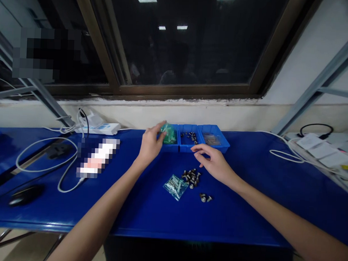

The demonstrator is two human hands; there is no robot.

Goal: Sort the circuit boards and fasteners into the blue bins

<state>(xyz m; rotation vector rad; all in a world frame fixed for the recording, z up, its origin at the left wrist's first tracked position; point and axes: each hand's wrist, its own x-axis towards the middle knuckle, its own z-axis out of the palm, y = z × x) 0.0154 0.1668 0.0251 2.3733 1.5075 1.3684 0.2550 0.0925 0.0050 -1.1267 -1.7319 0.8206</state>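
Note:
My left hand (pixel 152 142) is at the left blue bin (pixel 170 148), its thumb and fingers closed on the edge of a green-tinted plastic bag (pixel 169 135) inside it. The bag's contents are hard to make out. My right hand (pixel 211 160) hovers in front of the middle and right bins, fingers loosely bent and apart, with nothing visible in them. Dark and silvery screws (pixel 193 142) lie in the middle bin (pixel 187 148). The right bin (pixel 219 142) holds a clear bag of small parts (pixel 211 139).
Between my forearms lie a small clear bag of screws (pixel 176 186), a pile of loose screws (pixel 191 178) and a few more screws (pixel 205 198). At left are a black mouse (pixel 26 195), a white cable (pixel 62 179) and a power strip (pixel 106 128). White adapters (pixel 314 146) sit at right.

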